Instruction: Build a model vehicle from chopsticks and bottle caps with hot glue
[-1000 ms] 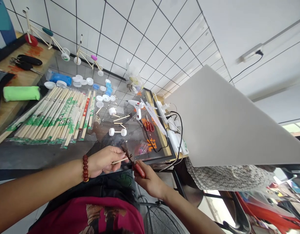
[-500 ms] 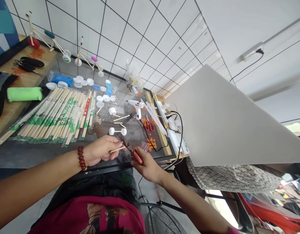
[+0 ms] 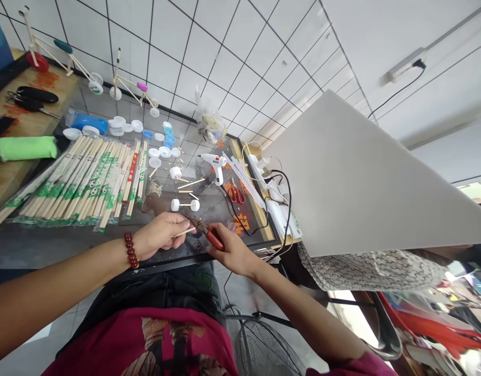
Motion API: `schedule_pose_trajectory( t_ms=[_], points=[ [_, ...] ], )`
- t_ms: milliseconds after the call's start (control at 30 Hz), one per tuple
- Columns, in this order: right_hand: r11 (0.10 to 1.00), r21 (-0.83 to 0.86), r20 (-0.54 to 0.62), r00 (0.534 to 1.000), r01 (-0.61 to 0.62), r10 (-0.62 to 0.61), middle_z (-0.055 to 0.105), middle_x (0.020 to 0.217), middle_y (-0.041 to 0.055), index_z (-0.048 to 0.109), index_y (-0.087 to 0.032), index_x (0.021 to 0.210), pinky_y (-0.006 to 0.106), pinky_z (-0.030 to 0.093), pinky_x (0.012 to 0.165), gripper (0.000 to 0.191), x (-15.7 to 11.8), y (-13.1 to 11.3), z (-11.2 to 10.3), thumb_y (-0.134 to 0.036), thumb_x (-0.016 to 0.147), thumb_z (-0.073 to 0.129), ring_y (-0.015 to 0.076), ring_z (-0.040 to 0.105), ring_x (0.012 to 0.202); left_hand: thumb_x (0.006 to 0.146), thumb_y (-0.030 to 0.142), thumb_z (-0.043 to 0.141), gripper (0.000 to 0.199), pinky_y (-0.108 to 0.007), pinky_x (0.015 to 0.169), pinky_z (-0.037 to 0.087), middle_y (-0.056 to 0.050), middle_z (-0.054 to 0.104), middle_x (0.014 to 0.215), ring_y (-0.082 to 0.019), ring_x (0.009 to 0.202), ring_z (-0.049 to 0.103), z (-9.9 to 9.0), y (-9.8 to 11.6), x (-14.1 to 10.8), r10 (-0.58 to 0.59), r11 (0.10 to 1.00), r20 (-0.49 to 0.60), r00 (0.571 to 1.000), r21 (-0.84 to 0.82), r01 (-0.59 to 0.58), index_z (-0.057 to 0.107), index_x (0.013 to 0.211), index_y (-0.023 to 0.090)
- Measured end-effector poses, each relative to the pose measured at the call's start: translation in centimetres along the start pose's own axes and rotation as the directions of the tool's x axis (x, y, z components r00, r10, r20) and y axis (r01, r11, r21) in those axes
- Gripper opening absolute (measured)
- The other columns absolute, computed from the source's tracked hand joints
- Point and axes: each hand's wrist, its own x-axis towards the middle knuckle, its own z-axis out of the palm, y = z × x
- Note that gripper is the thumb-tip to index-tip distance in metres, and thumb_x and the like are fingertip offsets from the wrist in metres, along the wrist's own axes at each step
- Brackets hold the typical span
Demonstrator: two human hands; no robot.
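Observation:
My left hand point(image 3: 162, 233) is closed, pinching a thin wooden stick point(image 3: 184, 232) whose pale end points right. Wrapped around the red handles of a pair of pliers point(image 3: 214, 239) is my right hand point(image 3: 233, 251). The dark jaws of the pliers reach up and left, close above the stick's end; whether they touch it I cannot tell. Just beyond both hands lies a pair of white bottle caps joined by a short stick point(image 3: 185, 204). Loose cut sticks point(image 3: 191, 184) and another white cap point(image 3: 175, 173) lie behind it.
Wrapped chopsticks point(image 3: 80, 183) cover the table's left side, with white and blue caps behind them. A white glue gun point(image 3: 215, 166), red-handled scissors point(image 3: 236, 194) and glue sticks point(image 3: 246, 180) lie to the right, near a power strip point(image 3: 277, 214) with cables. Two stick-built tricycle models point(image 3: 48, 47) stand at the back.
The pliers' jaws have shifted up and left, nearer to my left fingers, and their handles look closer together. My left hand keeps its pinch on the stick. The view has shifted slightly.

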Motion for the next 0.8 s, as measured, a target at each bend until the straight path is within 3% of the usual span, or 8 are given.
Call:
schedule_pose_trajectory(
  t_ms=[100, 333, 600, 800],
  points=[
    [1.000, 0.025, 0.024, 1.000, -0.005, 0.004, 0.065, 0.109, 0.0042, 0.053, -0.020, 0.122, 0.033, 0.044, 0.086, 0.039, 0.0, -0.4, 0.1, -0.027, 0.085, 0.066, 0.0193, 0.058, 0.095, 0.072, 0.061, 0.074, 0.053, -0.021, 0.044, 0.010, 0.002, 0.050, 0.048, -0.005, 0.041, 0.025, 0.0, -0.1, 0.0, 0.016, 1.000, -0.015, 1.000, -0.012, -0.016, 0.066, 0.087, 0.011],
    [0.995, -0.103, 0.000, 1.000, 0.003, -0.003, 0.052, 0.073, -0.0046, 0.053, -0.024, 0.095, 0.027, 0.036, 0.066, 0.013, 0.1, 0.1, 0.7, -0.023, 0.083, 0.059, 0.0144, 0.045, 0.066, 0.075, 0.060, 0.074, 0.051, -0.022, 0.044, 0.009, 0.002, 0.050, 0.049, -0.005, 0.040, 0.025, 0.1, -0.2, 0.0, 0.024, 1.000, 0.028, 0.999, -0.019, -0.023, 0.067, 0.087, 0.011],
    [0.995, -0.076, -0.087, 0.993, 0.067, -0.073, 0.044, 0.067, -0.0058, 0.047, -0.025, 0.088, 0.027, 0.030, 0.059, 0.022, 0.3, 0.9, 1.1, -0.015, 0.069, 0.052, 0.0140, 0.038, 0.058, 0.071, 0.058, 0.078, 0.051, -0.022, 0.044, 0.007, 0.004, 0.048, 0.049, -0.004, 0.041, 0.020, 0.1, 0.3, -0.5, -0.031, 0.998, 0.045, 0.998, -0.058, 0.033, 0.066, 0.086, 0.011],
    [0.997, 0.015, -0.192, 0.979, 0.079, -0.075, 0.058, 0.077, -0.0031, 0.054, -0.024, 0.099, 0.026, 0.039, 0.065, 0.023, -0.7, 1.3, 1.5, -0.022, 0.076, 0.056, 0.0151, 0.051, 0.066, 0.078, 0.057, 0.074, 0.048, -0.022, 0.046, 0.010, 0.002, 0.052, 0.054, -0.005, 0.045, 0.025, 0.4, 0.2, -0.4, 0.066, 0.997, 0.092, 0.994, -0.038, -0.063, 0.067, 0.090, 0.011]
  ],
)
